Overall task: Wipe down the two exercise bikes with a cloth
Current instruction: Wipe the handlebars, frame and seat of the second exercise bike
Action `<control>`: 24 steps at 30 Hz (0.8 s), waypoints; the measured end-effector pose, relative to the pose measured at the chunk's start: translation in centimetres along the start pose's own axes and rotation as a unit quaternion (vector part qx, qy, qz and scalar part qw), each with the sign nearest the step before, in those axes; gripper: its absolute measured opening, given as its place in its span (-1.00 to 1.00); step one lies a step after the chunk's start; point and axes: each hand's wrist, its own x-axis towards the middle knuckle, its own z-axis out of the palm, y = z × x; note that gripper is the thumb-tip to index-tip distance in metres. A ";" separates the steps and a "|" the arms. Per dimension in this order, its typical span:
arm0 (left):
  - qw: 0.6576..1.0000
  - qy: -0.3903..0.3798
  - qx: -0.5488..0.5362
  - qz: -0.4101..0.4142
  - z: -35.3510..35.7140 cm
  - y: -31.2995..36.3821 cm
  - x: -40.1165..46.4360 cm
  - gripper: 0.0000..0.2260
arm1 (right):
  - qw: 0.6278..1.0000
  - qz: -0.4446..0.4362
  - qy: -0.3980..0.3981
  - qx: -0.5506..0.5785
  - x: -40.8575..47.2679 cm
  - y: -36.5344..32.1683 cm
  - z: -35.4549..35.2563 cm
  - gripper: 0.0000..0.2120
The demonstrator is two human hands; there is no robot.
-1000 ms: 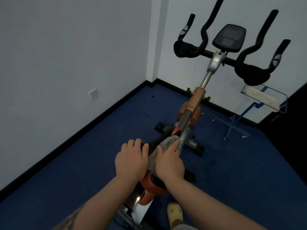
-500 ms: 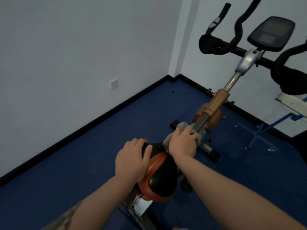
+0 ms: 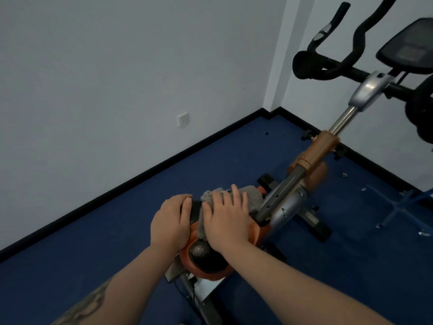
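An orange and black exercise bike stands in front of me, its saddle [image 3: 206,256] low in the middle and its grey frame post [image 3: 278,195] rising to the black handlebars [image 3: 328,66] at the upper right. A grey cloth [image 3: 251,198] lies over the front of the saddle. My right hand [image 3: 226,221] presses flat on the cloth with straight, spread fingers. My left hand [image 3: 171,221] grips the saddle's left side, fingers curled over its edge. Only one bike is in view.
White walls meet in a corner behind the bike, with a black skirting and a wall socket [image 3: 182,119] on the left wall. The floor is blue carpet [image 3: 93,242]. A blue metal stand [image 3: 398,205] sits at the right. The bike's display console [image 3: 407,48] is at the top right.
My right hand has pulled the cloth back from the frame post onto the front of the saddle and now lies flat on it. My left hand stays on the saddle. The view has shifted left.
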 end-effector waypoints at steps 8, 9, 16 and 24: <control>0.993 -0.005 -0.110 -0.043 -0.2 0.1 -0.2 -0.69 | 0.997 -0.077 -0.013 0.010 -3.0 -2.3 0.2 -0.45; 0.992 -0.008 -0.119 -0.035 -0.3 0.1 -0.2 -0.70 | 0.997 -0.077 -0.011 0.005 -3.3 -2.4 0.3 -0.45; 0.990 -0.052 -0.125 0.024 -0.5 -0.6 -0.4 -0.60 | 0.998 0.043 0.029 0.020 -6.9 -4.6 0.1 -0.43; 0.977 -0.086 -0.078 0.180 -0.6 -1.9 1.0 -0.52 | 0.963 0.267 0.010 0.038 -5.6 -6.1 2.0 -0.35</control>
